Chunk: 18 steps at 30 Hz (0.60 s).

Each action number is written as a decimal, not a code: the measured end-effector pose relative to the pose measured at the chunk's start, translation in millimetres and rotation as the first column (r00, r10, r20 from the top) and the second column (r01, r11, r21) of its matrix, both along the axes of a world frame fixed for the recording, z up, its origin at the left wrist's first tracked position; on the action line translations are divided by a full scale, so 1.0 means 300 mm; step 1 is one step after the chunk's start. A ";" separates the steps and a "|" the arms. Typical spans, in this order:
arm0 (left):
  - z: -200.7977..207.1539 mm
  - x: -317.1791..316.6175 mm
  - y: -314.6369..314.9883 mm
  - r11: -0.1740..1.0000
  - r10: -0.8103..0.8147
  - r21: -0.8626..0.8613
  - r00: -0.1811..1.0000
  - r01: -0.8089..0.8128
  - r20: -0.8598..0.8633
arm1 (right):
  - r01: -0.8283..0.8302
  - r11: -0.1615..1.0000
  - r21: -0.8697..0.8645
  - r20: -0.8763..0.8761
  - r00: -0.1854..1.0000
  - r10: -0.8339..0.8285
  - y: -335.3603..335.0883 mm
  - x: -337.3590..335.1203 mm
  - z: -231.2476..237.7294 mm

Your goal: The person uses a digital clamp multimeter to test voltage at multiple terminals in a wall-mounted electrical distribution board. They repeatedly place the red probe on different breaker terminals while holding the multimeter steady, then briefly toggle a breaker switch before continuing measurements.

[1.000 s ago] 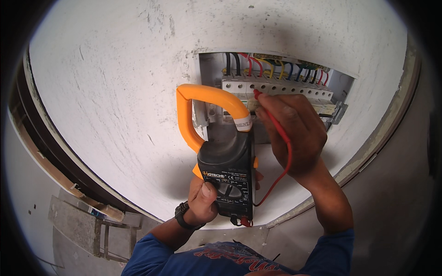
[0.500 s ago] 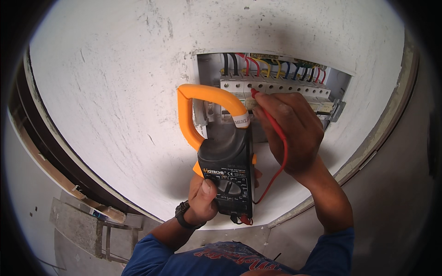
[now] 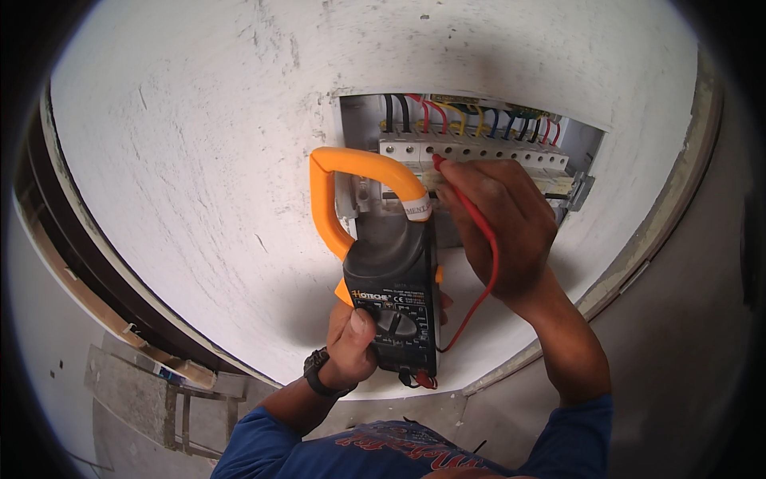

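My left hand is closed round the lower body of a black clamp meter with an orange jaw, its thumb beside the dial. A red test probe is pinched in my right hand, its tip end at a screw hole in the row of white circuit breakers. Whether the tip touches metal is too small to tell. From the probe a red lead loops down behind the meter, and red and black plugs sit at the meter's bottom end.
The breakers sit in a recessed panel box in a scuffed white wall. Black, red, yellow and blue wires enter them from above. A latch-like metal piece juts at the box's right. A worn grey frame stands at lower left.
The view has shifted very slightly. Both hands, the meter and the probe keep the same places against the breakers.
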State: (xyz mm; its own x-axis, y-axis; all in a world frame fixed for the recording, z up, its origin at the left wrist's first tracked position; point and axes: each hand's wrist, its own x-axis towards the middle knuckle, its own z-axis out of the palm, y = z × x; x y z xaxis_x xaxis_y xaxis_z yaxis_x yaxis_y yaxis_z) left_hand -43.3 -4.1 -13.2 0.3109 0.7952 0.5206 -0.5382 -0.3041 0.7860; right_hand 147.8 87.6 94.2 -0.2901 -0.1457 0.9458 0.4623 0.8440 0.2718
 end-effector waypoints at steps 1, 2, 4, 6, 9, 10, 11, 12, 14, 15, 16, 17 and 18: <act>-0.001 0.000 0.001 1.000 -0.001 -0.007 1.000 0.001 0.001 | -0.002 1.000 -0.010 -0.001 1.000 0.002 -0.001 0.004 -0.003; -0.002 0.000 0.002 1.000 -0.004 -0.004 1.000 0.004 -0.005 | -0.031 0.999 -0.024 -0.009 1.000 0.030 -0.002 0.009 -0.007; -0.004 -0.004 0.004 1.000 -0.006 -0.006 1.000 0.006 -0.003 | -0.097 0.994 -0.042 -0.029 0.995 0.096 -0.005 0.024 -0.014; -0.007 -0.008 0.003 1.000 -0.007 0.000 1.000 0.007 0.011 | -0.100 0.995 -0.031 -0.014 0.995 0.099 -0.015 0.046 -0.022; -0.014 -0.014 -0.008 1.000 -0.001 0.011 1.000 0.001 0.017 | -0.060 0.998 0.000 -0.007 0.998 0.060 -0.030 0.080 -0.031; -0.018 -0.014 -0.012 1.000 0.004 0.010 1.000 -0.004 0.023 | -0.034 0.999 0.007 -0.005 0.999 0.034 -0.035 0.093 -0.032; -0.023 -0.010 -0.016 1.000 -0.012 0.018 0.999 0.011 0.038 | -0.028 1.000 0.002 -0.014 0.999 0.028 -0.036 0.104 -0.031; -0.027 -0.006 -0.022 1.000 -0.025 0.019 0.998 0.024 0.059 | -0.021 1.000 -0.007 -0.023 1.000 0.021 -0.036 0.114 -0.029; -0.034 0.004 -0.027 0.999 -0.037 0.018 0.996 0.036 0.086 | -0.012 0.999 -0.030 -0.036 0.999 0.010 -0.030 0.132 -0.024; -0.037 0.010 -0.030 0.999 -0.034 0.019 0.995 0.033 0.092 | -0.012 0.999 -0.041 -0.040 0.999 0.010 -0.026 0.138 -0.021; -0.038 0.015 -0.034 0.999 -0.030 0.019 0.995 0.028 0.097 | -0.020 0.999 -0.045 -0.048 0.999 0.018 -0.024 0.141 -0.021; -0.039 0.022 -0.035 0.999 -0.034 0.017 0.995 0.032 0.097 | -0.012 0.999 -0.049 -0.045 0.999 0.010 -0.020 0.142 -0.021; -0.038 0.030 -0.035 0.999 -0.039 0.014 0.995 0.038 0.097 | -0.010 0.999 -0.046 -0.044 0.999 0.008 -0.018 0.143 -0.022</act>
